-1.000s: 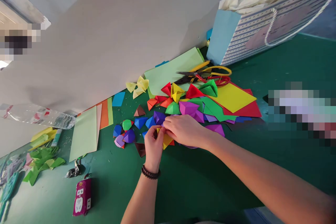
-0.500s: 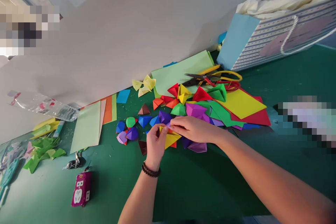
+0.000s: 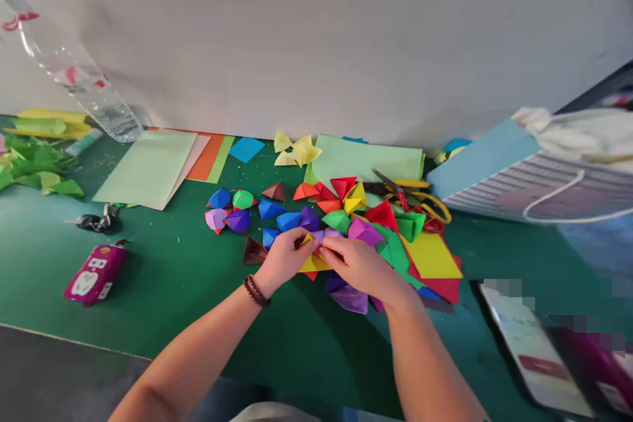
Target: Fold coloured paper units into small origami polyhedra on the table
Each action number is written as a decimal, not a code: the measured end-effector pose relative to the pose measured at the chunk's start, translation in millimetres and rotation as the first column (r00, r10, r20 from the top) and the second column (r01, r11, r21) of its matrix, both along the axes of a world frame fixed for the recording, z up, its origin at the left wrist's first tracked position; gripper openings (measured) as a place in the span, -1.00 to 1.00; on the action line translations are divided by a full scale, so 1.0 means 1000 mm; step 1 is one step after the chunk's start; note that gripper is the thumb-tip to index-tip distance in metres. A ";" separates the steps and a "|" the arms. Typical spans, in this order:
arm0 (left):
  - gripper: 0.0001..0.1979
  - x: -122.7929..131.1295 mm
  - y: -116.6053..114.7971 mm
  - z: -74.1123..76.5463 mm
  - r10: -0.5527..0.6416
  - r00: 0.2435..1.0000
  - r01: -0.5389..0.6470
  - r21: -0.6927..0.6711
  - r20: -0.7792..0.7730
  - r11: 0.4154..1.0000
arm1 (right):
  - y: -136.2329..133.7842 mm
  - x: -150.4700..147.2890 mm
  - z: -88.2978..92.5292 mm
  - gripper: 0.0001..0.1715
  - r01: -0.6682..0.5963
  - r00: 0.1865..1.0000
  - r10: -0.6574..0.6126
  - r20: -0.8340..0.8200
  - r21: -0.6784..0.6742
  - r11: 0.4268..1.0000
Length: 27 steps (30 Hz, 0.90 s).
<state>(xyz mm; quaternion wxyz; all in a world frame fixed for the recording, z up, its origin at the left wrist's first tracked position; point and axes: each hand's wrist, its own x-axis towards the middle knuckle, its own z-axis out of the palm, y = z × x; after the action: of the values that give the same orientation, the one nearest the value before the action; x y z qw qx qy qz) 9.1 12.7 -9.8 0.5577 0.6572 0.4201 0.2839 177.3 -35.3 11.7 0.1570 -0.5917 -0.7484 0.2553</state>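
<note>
Between my two hands is a folded piece of yellow paper, partly hidden by the fingers. My left hand, with a dark bead bracelet at its wrist, pinches the paper's left side. My right hand is closed on its right side, fingertips meeting the left ones near the upper edge. Folded paper pieces surround the hands: blue ones behind, a dark brown one at the left, purple ones below the right hand, and green strips to the right.
Scissors lie behind the pile, by a yellow sheet and a striped paper bag. At left are pale green sheets, a plastic bottle, keys and a magenta packet. A phone lies at right.
My view has levelled and swung to the right, so the table edge and wall look straighter. Both hands stay on the yellow paper, their fingertips now closer together at its upper edge.
</note>
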 end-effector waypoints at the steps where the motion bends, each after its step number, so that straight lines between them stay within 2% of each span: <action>1: -0.85 -0.001 0.000 0.000 -0.012 1.000 0.012 -0.002 -0.005 1.000 | 0.000 0.000 -0.001 -0.68 -0.001 1.000 0.001 0.007 -0.003 1.000; 5: -0.87 -0.005 0.001 0.003 -0.038 0.998 0.039 -0.019 0.054 0.999 | 0.001 -0.002 -0.001 -0.68 0.000 0.999 -0.001 -0.043 -0.028 1.000; 10: -0.82 -0.012 0.003 0.014 -0.077 0.993 0.075 0.026 0.089 0.997 | 0.003 -0.007 0.015 -0.68 0.012 0.997 -0.011 -0.071 0.005 1.000; 14: -0.87 -0.015 0.008 0.035 -0.109 0.991 0.104 0.065 0.082 0.992 | 0.008 -0.007 0.037 -0.64 -0.010 0.999 0.010 -0.047 0.008 1.000; 20: -0.84 -0.013 0.018 0.077 -0.127 0.978 0.120 0.055 0.162 0.991 | 0.009 0.000 0.074 -0.65 -0.031 0.992 0.026 -0.127 -0.040 0.999; 23: -0.82 -0.008 0.018 0.094 -0.153 0.971 0.144 0.061 0.184 0.988 | 0.007 0.004 0.084 -0.68 -0.024 0.990 0.024 -0.138 0.005 1.000; 27: -0.88 -0.001 0.012 0.107 -0.157 0.982 0.140 0.157 0.104 0.978 | 0.004 0.009 0.091 -0.73 -0.027 0.992 0.039 -0.122 0.095 0.995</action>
<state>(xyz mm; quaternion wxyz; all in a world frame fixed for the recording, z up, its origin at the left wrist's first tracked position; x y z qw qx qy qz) 8.1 24.5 97.4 0.5501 0.7091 0.3143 0.3095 186.4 -31.2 102.4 0.2264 -0.5543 -0.7580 0.2587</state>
